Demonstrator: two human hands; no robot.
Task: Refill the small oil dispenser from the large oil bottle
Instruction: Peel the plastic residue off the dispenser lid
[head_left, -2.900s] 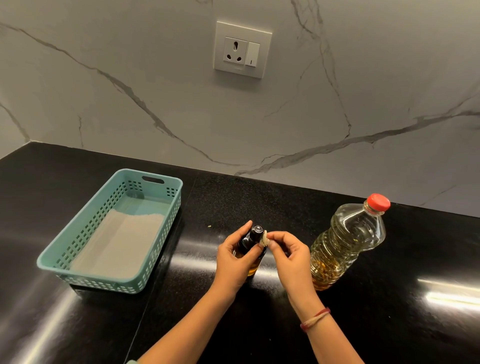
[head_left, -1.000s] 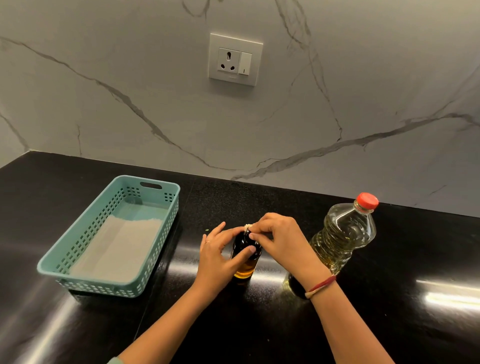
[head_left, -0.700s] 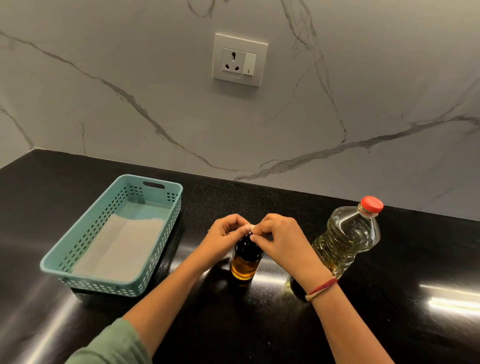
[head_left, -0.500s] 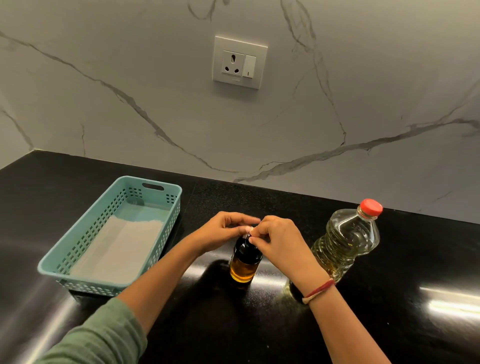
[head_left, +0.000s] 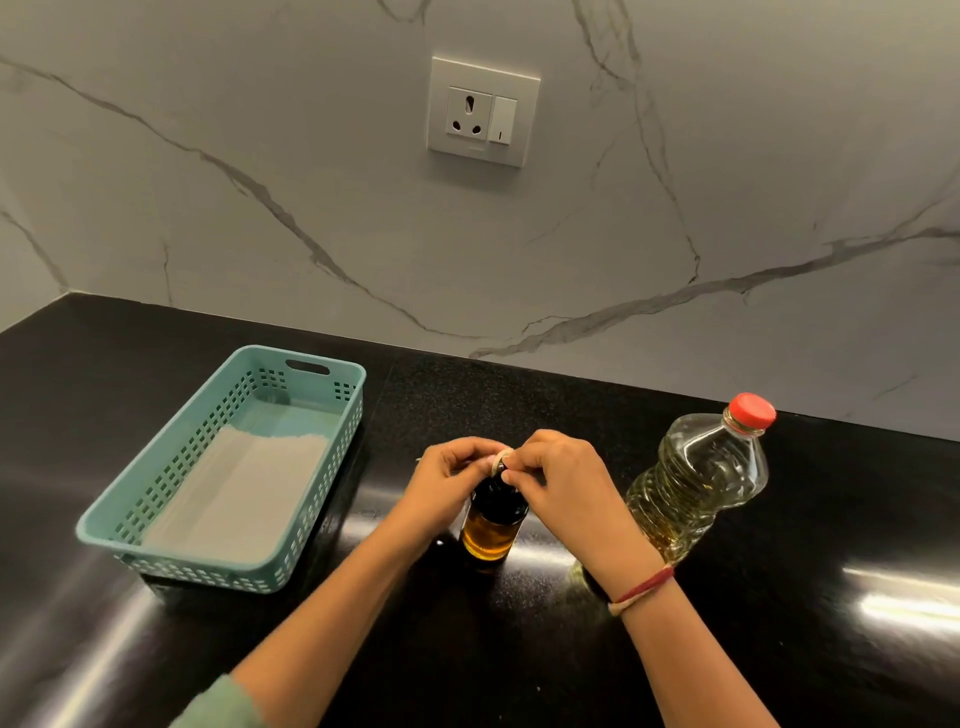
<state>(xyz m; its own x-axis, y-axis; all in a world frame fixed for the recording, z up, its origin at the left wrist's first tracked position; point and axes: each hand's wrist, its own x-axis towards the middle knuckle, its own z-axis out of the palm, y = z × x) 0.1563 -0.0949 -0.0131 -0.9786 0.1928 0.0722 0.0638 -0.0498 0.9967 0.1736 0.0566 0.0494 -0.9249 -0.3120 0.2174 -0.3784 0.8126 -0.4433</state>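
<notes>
**Desk:** Where does the small oil dispenser (head_left: 491, 530) stand?

**Photographer:** Upright on the black tabletop (head_left: 779, 649), with the capped large oil bottle (head_left: 696, 483) just beside it on the right. The left hand (head_left: 447, 483) and right hand (head_left: 561, 483) both pinch a pale stopper (head_left: 501, 460) at its mouth.

**Desk:** The risk?

**Photographer:** Neither hand steadies the body. A hard tug could tip it and spill oil.

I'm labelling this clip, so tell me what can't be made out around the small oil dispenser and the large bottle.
Head view:
Neck of the small oil dispenser: covered by the left hand and right hand gripping there; whether its pale cap is seated or loose is unclear.
Base of the large oil bottle: hidden behind the right wrist.
Elbows: cut by the bottom edge.
</notes>
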